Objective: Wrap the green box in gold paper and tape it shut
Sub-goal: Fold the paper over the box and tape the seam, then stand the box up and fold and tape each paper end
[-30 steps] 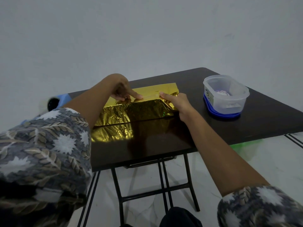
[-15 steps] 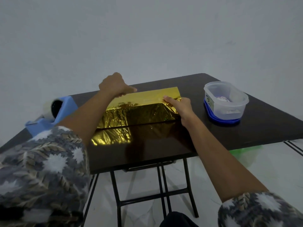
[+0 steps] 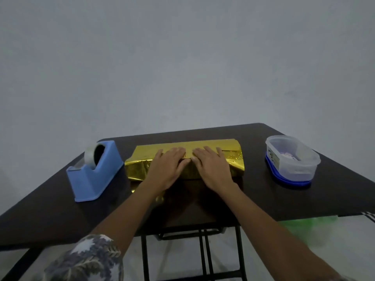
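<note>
Whereas both pinched the paper [image 3: 142, 159] edge a moment ago, left hand [image 3: 168, 169] and right hand [image 3: 213, 169] now lie flat, fingers straight, gripping nothing, pressing the fold onto the box hidden beneath them. Taping looks next; the dispenser [image 3: 95, 173] sits just left of the left hand.

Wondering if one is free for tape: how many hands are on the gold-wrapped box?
2. The left hand lies flat on the gold-wrapped box left of its middle, the right hand flat just right of it.
</note>
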Motion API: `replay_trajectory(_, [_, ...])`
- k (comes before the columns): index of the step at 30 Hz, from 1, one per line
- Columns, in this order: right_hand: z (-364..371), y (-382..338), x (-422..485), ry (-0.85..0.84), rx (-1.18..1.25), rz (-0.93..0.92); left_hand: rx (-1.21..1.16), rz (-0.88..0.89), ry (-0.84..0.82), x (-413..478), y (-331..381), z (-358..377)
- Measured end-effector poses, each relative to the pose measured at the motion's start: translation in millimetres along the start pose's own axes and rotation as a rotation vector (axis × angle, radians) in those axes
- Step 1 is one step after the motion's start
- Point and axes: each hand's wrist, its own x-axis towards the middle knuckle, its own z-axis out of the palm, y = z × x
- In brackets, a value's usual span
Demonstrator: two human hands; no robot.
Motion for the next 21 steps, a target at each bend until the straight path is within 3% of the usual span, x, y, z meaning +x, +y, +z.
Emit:
replay_trajectory(8, [14.6,12.7,-2.4,0.114,-0.074,-0.079,-0.099,-0.192,0.053,-33.5,-87.1,-17.2])
replay_trajectory(13, [10.2,14.1,-2.7,0.082,-0.070,-0.087,-0.160,0.031,-0.042,-21.0,-57.7,-23.5])
replay_trajectory(16, [-0.8,20.1,-3.0,0.018,-0.119,-0.108,-0.229,-0.024,-0.041,-18.0,-39.1,-18.9])
replay_trajectory(18, [-12.0,29.6,-2.8,0.011,-0.163,-0.061,-0.252,-0.098,0.057,-22.3,-30.5,-18.1])
replay_trajectory(21, [-25.2,52.5,-4.7,-0.008,-0.218,0.165,-0.050,-0.193,0.115,-28.3,-8.1,-17.9])
